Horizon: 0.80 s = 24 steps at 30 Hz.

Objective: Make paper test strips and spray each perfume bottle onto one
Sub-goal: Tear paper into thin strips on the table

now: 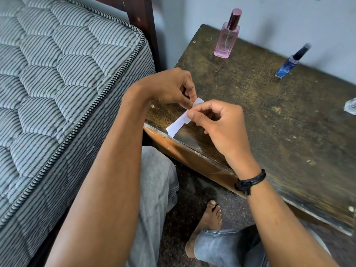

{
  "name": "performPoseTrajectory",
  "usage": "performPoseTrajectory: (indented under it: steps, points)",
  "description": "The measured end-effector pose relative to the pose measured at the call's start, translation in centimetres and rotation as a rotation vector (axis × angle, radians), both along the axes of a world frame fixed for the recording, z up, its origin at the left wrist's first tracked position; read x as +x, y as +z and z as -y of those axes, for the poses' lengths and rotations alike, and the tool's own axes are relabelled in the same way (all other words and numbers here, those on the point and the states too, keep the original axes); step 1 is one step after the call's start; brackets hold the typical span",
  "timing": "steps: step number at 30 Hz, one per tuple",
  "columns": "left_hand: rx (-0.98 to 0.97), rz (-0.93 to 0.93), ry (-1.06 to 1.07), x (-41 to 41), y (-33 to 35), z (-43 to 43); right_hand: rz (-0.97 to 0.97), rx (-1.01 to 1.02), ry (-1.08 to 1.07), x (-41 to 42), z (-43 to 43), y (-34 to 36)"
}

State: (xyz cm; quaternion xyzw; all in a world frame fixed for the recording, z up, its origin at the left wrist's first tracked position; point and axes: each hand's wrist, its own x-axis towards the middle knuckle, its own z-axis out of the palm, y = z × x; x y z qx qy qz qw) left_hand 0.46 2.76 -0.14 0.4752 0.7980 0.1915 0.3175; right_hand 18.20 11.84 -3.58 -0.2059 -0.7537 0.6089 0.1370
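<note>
Two hands pinch one small paper strip [180, 123] over the table's [260, 116] near-left corner: your left hand [169, 87] closes on its far end, your right hand [215, 122] on its middle. Tear unevenly and it may rip short. The loose end overhangs the table edge, so a slip could drop it. The pink bottle [227, 39] and blue bottle [289, 63] stand far off, leaving open room between.

Two hands [169, 87] [217, 122], one paper strip [178, 125], three perfume bottles [227, 38] [290, 62] [351, 106] (one cropped at the edge).
</note>
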Motion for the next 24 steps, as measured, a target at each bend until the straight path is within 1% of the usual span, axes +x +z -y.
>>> performPoseTrajectory:
  steps: [7, 13, 16, 20, 24]
  points:
    - [0.015, 0.059, -0.002, -0.2, 0.1, 0.3, -0.015, -0.109, 0.009, 0.0, -0.3, 0.3]
    - [0.087, 0.212, 0.088, -0.7, 0.4, 1.8, -0.008, -0.168, -0.014, 0.1, -0.4, 0.4]
    - [0.098, 0.249, 0.106, -0.9, 0.6, 2.6, -0.009, -0.176, -0.021, 0.0, -0.3, 0.4]
    - [0.082, 0.227, 0.075, -0.7, 0.6, 2.6, -0.03, -0.189, -0.061, 0.1, -0.4, 0.5]
    - [0.087, 0.096, 0.031, -0.3, 0.7, 1.7, -0.065, -0.183, -0.108, 0.1, -0.6, 0.7]
